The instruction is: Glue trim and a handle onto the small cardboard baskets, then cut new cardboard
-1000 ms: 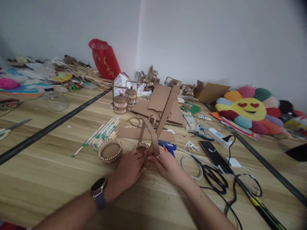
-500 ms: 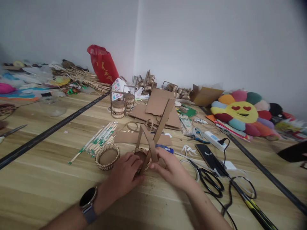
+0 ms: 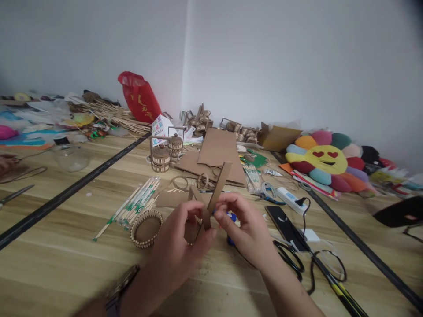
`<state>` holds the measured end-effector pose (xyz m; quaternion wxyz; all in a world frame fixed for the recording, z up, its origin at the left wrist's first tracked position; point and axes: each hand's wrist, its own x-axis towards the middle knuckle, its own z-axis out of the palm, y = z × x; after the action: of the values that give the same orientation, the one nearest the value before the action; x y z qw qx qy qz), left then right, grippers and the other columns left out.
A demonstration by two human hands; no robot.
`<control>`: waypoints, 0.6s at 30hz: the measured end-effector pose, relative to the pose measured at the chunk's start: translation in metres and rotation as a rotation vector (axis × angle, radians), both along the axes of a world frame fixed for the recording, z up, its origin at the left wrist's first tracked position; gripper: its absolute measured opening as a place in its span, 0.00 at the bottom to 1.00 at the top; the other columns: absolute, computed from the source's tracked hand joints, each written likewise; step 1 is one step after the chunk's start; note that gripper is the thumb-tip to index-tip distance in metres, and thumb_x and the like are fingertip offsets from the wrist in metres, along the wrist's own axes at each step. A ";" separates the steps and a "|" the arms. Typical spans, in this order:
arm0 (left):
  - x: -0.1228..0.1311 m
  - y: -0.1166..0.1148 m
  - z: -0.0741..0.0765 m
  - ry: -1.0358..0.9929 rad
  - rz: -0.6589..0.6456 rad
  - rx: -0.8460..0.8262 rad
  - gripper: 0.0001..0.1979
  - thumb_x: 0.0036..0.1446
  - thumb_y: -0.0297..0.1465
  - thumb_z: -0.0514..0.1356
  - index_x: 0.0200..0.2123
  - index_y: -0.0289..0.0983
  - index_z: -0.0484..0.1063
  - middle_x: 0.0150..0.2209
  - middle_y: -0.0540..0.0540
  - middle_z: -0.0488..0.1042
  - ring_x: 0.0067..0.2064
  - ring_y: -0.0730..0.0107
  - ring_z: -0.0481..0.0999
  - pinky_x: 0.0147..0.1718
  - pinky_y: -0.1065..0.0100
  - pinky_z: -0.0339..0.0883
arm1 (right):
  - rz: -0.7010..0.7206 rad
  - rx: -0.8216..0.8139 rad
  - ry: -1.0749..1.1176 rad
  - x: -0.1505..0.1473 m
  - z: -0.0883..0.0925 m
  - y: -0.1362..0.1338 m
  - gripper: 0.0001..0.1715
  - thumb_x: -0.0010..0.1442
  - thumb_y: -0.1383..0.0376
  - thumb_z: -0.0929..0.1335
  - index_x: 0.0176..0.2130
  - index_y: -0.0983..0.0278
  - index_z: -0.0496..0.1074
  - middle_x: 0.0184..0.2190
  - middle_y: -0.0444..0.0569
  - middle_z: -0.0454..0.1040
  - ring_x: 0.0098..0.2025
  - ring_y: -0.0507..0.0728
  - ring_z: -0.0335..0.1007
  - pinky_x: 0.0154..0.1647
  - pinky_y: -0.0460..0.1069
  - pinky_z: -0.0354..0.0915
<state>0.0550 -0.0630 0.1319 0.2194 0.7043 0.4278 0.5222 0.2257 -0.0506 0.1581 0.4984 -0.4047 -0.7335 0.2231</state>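
My left hand [image 3: 180,246] and my right hand [image 3: 246,229] are raised above the wooden table [image 3: 66,246], both pinched on a small cardboard piece with long strips [image 3: 218,185] sticking up from it. The fingers hide its base. A round cardboard ring tray [image 3: 145,229] lies on the table just left of my left hand. A watch sits on my left wrist.
Bamboo sticks [image 3: 139,204] lie left of centre. Cardboard sheets [image 3: 218,152] and small round boxes [image 3: 161,158] sit behind. Right of my hands are a phone [image 3: 284,224], black scissors [image 3: 291,259], a power strip [image 3: 291,198] with cables and a flower cushion [image 3: 322,160]. A black rail [image 3: 66,193] crosses the table's left side.
Both hands have lifted the cardboard piece off the table and brought it nearer to me. The view has shifted slightly down and left.
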 end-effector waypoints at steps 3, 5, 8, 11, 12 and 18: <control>0.001 0.001 -0.002 0.002 -0.014 -0.013 0.06 0.57 0.33 0.62 0.40 0.42 0.71 0.29 0.52 0.75 0.28 0.70 0.73 0.28 0.71 0.70 | 0.043 -0.038 -0.033 -0.001 0.000 0.004 0.03 0.63 0.66 0.68 0.40 0.61 0.71 0.31 0.44 0.75 0.31 0.52 0.72 0.33 0.45 0.69; 0.000 0.001 -0.005 -0.020 -0.020 -0.017 0.05 0.58 0.31 0.61 0.39 0.42 0.72 0.30 0.52 0.75 0.29 0.71 0.74 0.29 0.71 0.70 | 0.044 -0.033 -0.063 0.000 -0.002 0.005 0.02 0.64 0.66 0.67 0.38 0.61 0.71 0.30 0.44 0.74 0.31 0.53 0.71 0.33 0.45 0.68; 0.000 0.002 -0.010 -0.063 -0.020 -0.043 0.05 0.59 0.30 0.59 0.39 0.42 0.73 0.31 0.52 0.77 0.30 0.71 0.75 0.29 0.72 0.70 | 0.044 -0.030 -0.073 0.003 -0.004 0.003 0.04 0.65 0.66 0.67 0.36 0.60 0.72 0.30 0.45 0.76 0.32 0.53 0.72 0.34 0.46 0.68; -0.001 0.005 -0.013 -0.084 -0.010 -0.071 0.04 0.60 0.31 0.59 0.38 0.41 0.73 0.30 0.51 0.78 0.30 0.70 0.76 0.28 0.72 0.70 | 0.051 -0.033 -0.079 0.004 -0.005 0.002 0.05 0.65 0.65 0.67 0.36 0.60 0.73 0.30 0.45 0.77 0.33 0.54 0.73 0.34 0.46 0.68; -0.001 0.006 -0.014 -0.089 -0.004 -0.076 0.04 0.60 0.32 0.59 0.38 0.41 0.74 0.30 0.51 0.78 0.29 0.70 0.76 0.28 0.72 0.71 | 0.054 -0.034 -0.083 0.003 -0.005 0.002 0.05 0.65 0.65 0.67 0.36 0.60 0.73 0.30 0.44 0.77 0.33 0.54 0.73 0.34 0.46 0.68; 0.001 0.012 -0.018 -0.129 0.010 -0.042 0.05 0.61 0.32 0.58 0.37 0.41 0.75 0.31 0.50 0.79 0.31 0.69 0.78 0.31 0.70 0.73 | 0.054 -0.034 -0.096 0.004 -0.003 0.003 0.05 0.66 0.64 0.67 0.36 0.59 0.72 0.31 0.45 0.78 0.34 0.54 0.74 0.35 0.46 0.68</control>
<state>0.0565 -0.0511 0.1144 0.2589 0.6623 0.4271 0.5584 0.2300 -0.0476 0.1552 0.4495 -0.4032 -0.7634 0.2294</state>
